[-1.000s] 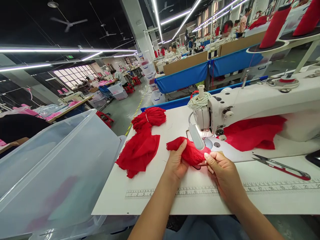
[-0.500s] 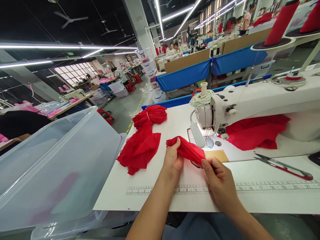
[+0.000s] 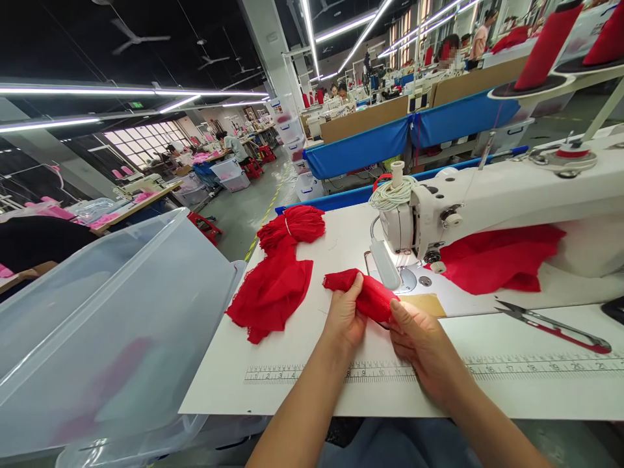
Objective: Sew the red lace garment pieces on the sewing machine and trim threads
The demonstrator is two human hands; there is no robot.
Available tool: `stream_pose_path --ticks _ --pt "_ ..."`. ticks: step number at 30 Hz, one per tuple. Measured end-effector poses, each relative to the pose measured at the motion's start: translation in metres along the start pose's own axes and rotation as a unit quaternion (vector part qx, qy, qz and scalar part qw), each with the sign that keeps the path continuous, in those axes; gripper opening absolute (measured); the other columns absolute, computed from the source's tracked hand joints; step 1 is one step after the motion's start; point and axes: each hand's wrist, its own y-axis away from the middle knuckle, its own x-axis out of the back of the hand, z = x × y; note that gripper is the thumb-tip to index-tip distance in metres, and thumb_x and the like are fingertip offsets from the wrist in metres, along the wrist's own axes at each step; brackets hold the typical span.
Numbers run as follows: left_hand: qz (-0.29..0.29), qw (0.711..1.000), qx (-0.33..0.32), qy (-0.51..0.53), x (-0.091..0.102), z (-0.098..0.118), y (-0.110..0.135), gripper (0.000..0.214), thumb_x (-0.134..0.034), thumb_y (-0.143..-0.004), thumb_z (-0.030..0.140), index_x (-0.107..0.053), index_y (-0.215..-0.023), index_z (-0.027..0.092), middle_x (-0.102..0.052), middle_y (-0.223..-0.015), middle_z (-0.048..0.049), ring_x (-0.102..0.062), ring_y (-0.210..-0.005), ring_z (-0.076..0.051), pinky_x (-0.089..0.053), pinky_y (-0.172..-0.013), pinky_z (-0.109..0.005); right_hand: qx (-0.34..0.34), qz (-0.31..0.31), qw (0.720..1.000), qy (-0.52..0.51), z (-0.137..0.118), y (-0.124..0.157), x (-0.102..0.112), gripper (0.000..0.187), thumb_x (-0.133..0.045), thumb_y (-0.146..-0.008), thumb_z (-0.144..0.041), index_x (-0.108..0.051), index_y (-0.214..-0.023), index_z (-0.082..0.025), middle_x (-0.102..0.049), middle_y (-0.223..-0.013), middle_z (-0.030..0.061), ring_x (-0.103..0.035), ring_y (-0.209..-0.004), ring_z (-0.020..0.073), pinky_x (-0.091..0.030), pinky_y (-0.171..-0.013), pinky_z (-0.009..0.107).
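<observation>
A strip of red fabric [image 3: 374, 298] stretches between my two hands, just in front of the sewing machine [image 3: 507, 201]. My left hand [image 3: 347, 318] pinches it near the middle with the thumb on top, and its loose end sticks out to the left. At the right end of the strip, my right hand [image 3: 419, 335] is closed on it, thumb above and fingers curled under. To the left on the white table lie a loose red lace-edged piece [image 3: 273, 296] and a tied red bundle [image 3: 292, 227] behind it.
Thread snips [image 3: 553, 325] lie at the right, behind a printed ruler [image 3: 380, 373]. More red fabric [image 3: 502, 257] rests under the machine arm. Red thread cones [image 3: 548, 45] stand above. A translucent plastic bin [image 3: 121, 325] adjoins the table's left side. Other people work farther back.
My left hand has slid right along the fabric, closer to my right hand. My right hand has shifted slightly up and left, its fingers now curled under the fabric.
</observation>
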Motion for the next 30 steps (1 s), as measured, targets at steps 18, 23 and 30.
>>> stream_pose_path --ticks 18,23,30 --pt "-0.006 1.0 0.024 0.004 0.001 -0.001 0.003 0.022 -0.083 -0.065 0.014 -0.061 -0.067 0.013 -0.065 -0.064 0.0006 -0.06 -0.058 -0.011 -0.049 -0.063 -0.023 0.126 0.076 0.966 0.213 -0.002 0.017 0.013 0.051 -0.061 -0.075 -0.066 -0.046 -0.057 -0.021 -0.043 -0.05 -0.0035 -0.035 -0.047 0.0099 -0.03 -0.045 0.024" --pt "-0.027 0.999 0.015 0.009 0.001 -0.005 0.005 0.027 -0.087 -0.059 0.016 -0.061 -0.067 0.013 -0.064 -0.062 0.0014 -0.059 -0.057 -0.01 -0.047 -0.059 -0.021 0.056 0.076 0.995 0.036 -0.008 0.013 0.017 0.049 -0.067 -0.069 -0.068 -0.052 -0.069 -0.021 -0.049 -0.051 -0.0031 -0.039 -0.049 0.0102 -0.031 -0.045 0.022" --pt "-0.051 0.999 -0.003 -0.017 0.005 -0.008 0.003 0.036 -0.091 -0.051 0.025 -0.06 -0.067 0.013 -0.064 -0.063 0.0018 -0.059 -0.058 -0.01 -0.046 -0.059 -0.021 0.068 0.066 0.993 0.072 0.0 0.009 0.018 0.042 -0.074 -0.07 -0.052 -0.053 -0.059 -0.018 -0.05 -0.047 -0.0034 -0.037 -0.044 0.0067 -0.03 -0.044 0.021"
